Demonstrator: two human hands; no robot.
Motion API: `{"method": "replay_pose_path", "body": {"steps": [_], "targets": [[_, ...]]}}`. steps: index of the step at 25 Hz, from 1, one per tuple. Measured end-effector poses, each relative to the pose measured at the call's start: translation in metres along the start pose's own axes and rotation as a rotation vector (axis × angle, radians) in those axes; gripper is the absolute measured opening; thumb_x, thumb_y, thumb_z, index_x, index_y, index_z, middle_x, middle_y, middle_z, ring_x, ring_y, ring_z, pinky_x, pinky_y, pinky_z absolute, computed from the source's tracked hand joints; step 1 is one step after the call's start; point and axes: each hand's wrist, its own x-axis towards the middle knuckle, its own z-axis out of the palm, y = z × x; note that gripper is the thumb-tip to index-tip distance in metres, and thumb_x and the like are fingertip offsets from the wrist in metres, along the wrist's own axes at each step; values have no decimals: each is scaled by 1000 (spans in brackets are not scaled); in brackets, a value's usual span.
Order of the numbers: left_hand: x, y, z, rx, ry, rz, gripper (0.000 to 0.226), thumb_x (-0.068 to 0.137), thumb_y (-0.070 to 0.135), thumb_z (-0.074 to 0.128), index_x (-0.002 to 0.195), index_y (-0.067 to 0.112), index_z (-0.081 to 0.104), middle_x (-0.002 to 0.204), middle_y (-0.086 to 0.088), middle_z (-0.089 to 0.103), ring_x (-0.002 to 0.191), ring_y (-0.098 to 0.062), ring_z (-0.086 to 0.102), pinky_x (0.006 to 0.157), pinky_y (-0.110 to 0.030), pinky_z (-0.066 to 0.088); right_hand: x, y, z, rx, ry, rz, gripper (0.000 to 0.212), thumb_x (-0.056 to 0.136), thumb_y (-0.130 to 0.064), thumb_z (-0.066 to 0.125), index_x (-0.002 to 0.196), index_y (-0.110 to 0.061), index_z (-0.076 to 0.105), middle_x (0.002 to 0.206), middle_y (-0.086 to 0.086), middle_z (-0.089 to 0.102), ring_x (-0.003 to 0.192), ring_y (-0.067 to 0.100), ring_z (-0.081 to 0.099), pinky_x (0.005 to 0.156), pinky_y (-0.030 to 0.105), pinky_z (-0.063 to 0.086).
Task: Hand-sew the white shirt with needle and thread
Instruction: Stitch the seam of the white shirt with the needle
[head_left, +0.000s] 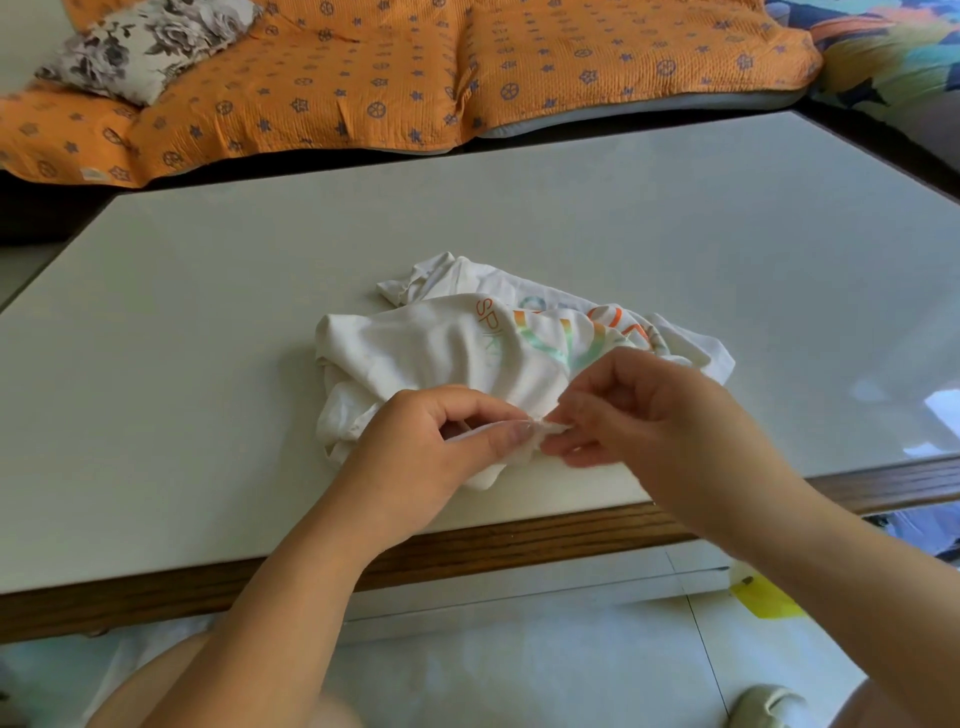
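— What is seen beyond the far edge of the surface?
— A floral cushion (140, 49) is laid at the left, on an orange patterned cover (415, 67) that is spread along the whole far side.
— Where is the white shirt placed?
— The white shirt (431, 348) is crumpled in a heap on the surface (208, 312), about midway between the left and right edges and nearer the near edge than the far one. Coloured lettering is shown on its upper folds.
— How is it held?
— Its near hem is pinched by the left hand (441, 441), whose grip is narrow: the cloth is pressed between the thumb and the curled fingers. Just to the right, on the same fold, a small tuft of cloth is nipped by the right hand (639, 415), its grip likewise closed tight on the fabric.
— Is a needle or thread carried?
— That cannot be told; anything so fine is lost in the blur.
— And further right?
— A yellow object (763, 597) is seen on the tiled floor (519, 665), below the near edge toward the right corner.
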Motion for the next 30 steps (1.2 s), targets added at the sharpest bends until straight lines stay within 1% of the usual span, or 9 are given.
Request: {"method": "replay_pose_path", "body": {"steps": [2,5,7,11,15,17,21,25,30], "targets": [[-1,-1,-6,35,-14,-8,25,64,56,69,83,42,76,75,3,68,68,-10,56,62,-16,46,7,0,-5,-2,71,-22,11,94,-8,58,84,-6,63,76,4,75,71,16,74,72,30,61],[-2,0,-8,85,4,-1,19,68,54,67,80,41,76,63,13,60,59,-2,46,57,-11,38,8,4,-8,22,81,-30,12,94,-8,58,84,-5,64,77,4,75,70,17,74,70,27,61],[-2,0,-6,75,26,15,12,76,49,68,80,40,75,66,14,63,62,-7,51,58,-13,41,9,5,-7,26,80,-25,12,94,-8,58,84,-5,64,76,5,75,70,17,74,69,27,61],[-1,-2,-3,26,30,36,7,83,40,68,86,37,74,83,-1,71,84,-23,64,76,-28,52,9,6,-4,3,78,-34,12,93,-10,60,83,-10,66,75,2,75,67,13,73,64,22,58],[1,-4,-3,-21,3,38,17,79,48,66,87,35,74,87,-1,73,88,-25,65,79,-29,53,-1,0,-1,-148,180,-173,13,90,-21,63,78,-25,65,71,-12,69,52,3,63,49,8,42],[2,-5,-2,-48,12,30,23,74,51,66,87,34,75,86,0,73,86,-24,66,77,-31,52,-10,-3,0,-173,167,-223,13,90,-23,62,78,-27,64,67,-9,68,48,6,61,48,11,41],[2,-6,-3,-73,31,24,9,81,38,70,88,36,75,84,8,74,78,-5,65,70,-15,46,-14,-1,2,-214,-6,-81,12,90,-28,62,80,-29,67,57,-3,65,40,9,57,44,18,47],[2,-6,-3,-85,33,25,12,86,27,70,88,37,75,84,7,74,79,-4,66,71,-13,48,-12,2,2,-248,-63,-26,13,91,-28,61,80,-30,67,52,-4,63,38,9,54,43,19,47],[0,-6,-5,-62,1,44,12,87,29,69,89,39,75,87,1,72,87,-27,65,75,-25,51,-1,-1,-6,-119,58,-53,17,94,-19,56,82,-23,67,51,0,60,40,14,54,41,22,42]]}}
